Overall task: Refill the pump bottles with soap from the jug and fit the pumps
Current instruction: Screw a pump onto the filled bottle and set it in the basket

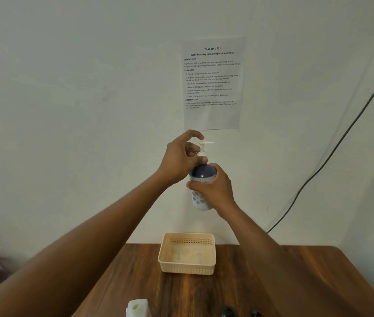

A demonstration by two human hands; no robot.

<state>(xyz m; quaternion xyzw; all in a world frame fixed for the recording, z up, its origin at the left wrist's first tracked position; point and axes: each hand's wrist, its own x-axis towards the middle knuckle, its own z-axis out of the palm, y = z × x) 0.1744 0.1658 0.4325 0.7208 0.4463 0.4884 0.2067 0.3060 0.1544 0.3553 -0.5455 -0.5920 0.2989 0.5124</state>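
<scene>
Dark-blue-topped white plastic pump bottle [202, 186] upright in right hand [215, 191] grip; left hand [181, 159] directly above pinches white pump collar [202, 153], coaxial with neck.

The right hand [215, 191] holds a bottle [202, 179] up in the air. The left hand [181, 159] pinches the white pump [204, 147] on top. Below, a basket [187, 253] sits at the far edge of the counter [238, 289]. A paper [212, 83] hangs on the wall.
</scene>
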